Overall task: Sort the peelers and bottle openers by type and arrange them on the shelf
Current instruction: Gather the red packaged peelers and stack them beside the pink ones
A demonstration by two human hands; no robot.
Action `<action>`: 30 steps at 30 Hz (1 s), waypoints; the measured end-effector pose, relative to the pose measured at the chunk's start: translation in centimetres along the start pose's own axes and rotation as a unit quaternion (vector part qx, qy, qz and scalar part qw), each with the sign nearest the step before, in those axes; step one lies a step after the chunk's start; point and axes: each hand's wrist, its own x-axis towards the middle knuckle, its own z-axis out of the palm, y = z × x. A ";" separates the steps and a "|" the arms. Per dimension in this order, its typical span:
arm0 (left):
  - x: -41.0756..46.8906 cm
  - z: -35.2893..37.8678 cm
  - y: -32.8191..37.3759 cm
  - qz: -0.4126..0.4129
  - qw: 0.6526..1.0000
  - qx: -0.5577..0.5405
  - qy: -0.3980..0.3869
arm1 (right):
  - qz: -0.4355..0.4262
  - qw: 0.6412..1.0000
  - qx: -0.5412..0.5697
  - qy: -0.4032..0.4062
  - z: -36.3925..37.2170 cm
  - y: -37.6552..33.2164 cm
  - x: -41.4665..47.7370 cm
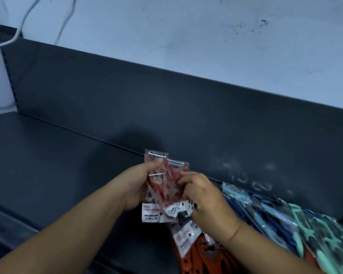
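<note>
the left hand [136, 187] grips a bunch of red peelers in clear plastic bags [162, 182] above the dark grey metal shelf [48, 155]. the right hand [201, 194] pinches the bunch's near right edge. they seem to be squaring one type together; next, set it on the bare left shelf, apart from the blue and teal packets [285, 220] at right.

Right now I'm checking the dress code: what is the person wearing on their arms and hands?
Nothing visible. The left hand and right hand are ungloved; the left forearm and right forearm are bare to the picture's edge, with no sleeve, watch or bracelet. Blur leaves rings uncertain.
</note>
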 end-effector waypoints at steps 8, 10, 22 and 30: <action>0.2 1.5 -1.2 0.054 0.997 0.019 0.052 | -0.038 0.995 -0.034 -0.089 0.0 0.4 -2.1; 0.2 1.7 -1.3 0.061 0.996 0.024 0.066 | 0.025 0.998 0.010 -0.051 -0.9 0.1 -2.2; -1.1 4.2 -1.1 0.080 0.994 0.076 -0.002 | 0.469 0.786 0.402 0.020 -3.1 -1.0 0.7; -1.1 4.2 -0.5 0.062 0.996 0.065 0.001 | 0.498 0.660 0.558 -0.074 -7.4 0.8 0.0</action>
